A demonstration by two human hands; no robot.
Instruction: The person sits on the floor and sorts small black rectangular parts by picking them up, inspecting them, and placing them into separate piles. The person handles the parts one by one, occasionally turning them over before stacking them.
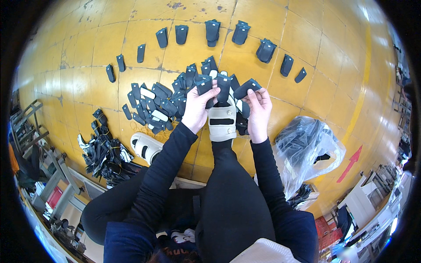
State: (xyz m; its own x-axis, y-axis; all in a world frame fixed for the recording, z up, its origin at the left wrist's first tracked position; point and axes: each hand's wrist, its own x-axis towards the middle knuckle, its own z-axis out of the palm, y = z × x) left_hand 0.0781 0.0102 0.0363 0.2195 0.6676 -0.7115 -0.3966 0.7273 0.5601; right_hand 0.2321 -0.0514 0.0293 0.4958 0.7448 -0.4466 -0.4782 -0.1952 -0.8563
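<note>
Both hands' [197, 105] grip on dark pieces [222, 85]

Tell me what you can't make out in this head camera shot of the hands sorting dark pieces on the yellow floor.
- Head view: pile of dark pieces overlaps, so no count is possible.
- Left hand and right hand: the fingers cover part of the pieces they hold.
- Clear plastic bag: contents blurred by glare and folds.
- Black bundle: too tangled to identify.
- Rim: benches bent and cut off.
</note>
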